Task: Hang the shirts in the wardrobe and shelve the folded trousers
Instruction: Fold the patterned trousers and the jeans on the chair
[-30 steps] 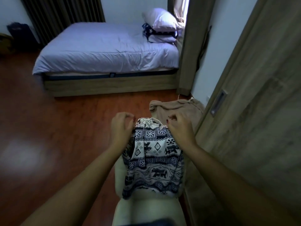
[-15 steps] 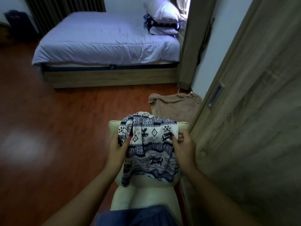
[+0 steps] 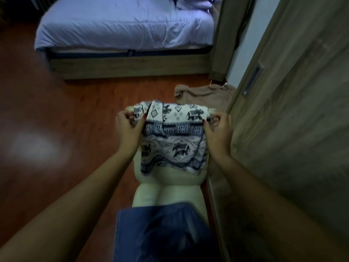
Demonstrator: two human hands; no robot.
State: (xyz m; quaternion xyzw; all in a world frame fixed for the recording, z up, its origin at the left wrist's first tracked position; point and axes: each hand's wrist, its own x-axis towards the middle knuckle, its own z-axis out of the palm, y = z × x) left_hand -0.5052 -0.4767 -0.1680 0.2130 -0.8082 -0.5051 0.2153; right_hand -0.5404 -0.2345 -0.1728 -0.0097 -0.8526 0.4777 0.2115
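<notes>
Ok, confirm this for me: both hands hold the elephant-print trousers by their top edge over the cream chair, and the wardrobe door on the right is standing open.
Not quite. The head view shows the wardrobe door shut, its recessed handle facing out. The rest holds: the left hand and right hand pinch the top edge of the elephant-print trousers over the cream chair.

Soft printed cloth trousers (image 3: 173, 140); glossy wooden floor (image 3: 75, 114).

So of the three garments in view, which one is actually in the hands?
The elephant-print garment, pinched at its top edge by the left hand and right hand. The beige garment lies beyond it and the blue garment nearer the camera, both untouched.
</notes>
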